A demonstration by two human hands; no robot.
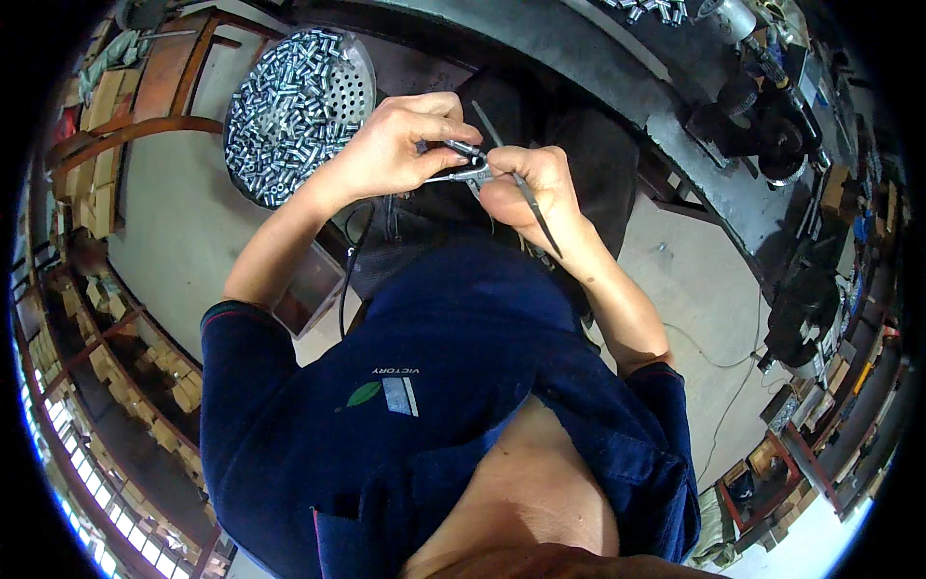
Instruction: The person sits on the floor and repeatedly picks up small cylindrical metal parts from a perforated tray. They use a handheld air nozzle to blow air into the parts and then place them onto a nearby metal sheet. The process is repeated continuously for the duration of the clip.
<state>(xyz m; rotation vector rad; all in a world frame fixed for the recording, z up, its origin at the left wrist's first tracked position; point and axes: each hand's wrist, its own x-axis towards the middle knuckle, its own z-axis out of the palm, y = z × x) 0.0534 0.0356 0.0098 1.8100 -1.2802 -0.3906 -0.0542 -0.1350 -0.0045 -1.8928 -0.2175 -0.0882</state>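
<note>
Just beyond the left forearm [280, 246], one big round pan [350, 92], full of holes and piled with shiny little metal tubes [285, 111]. Next, a left hand [410, 140], pinched close, and a right hand [531, 183], curled around a long dark stick [538, 210]. Between both, a silver tool [471, 175]; cannot tell just what kind. Last, in the left pinch, a small metal piece [465, 149]: hold it still, keep the stick steady, and work gently.

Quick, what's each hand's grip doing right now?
Left grip: closed, holding a small metal piece.
Right grip: closed, holding a thin dark rod.
</note>
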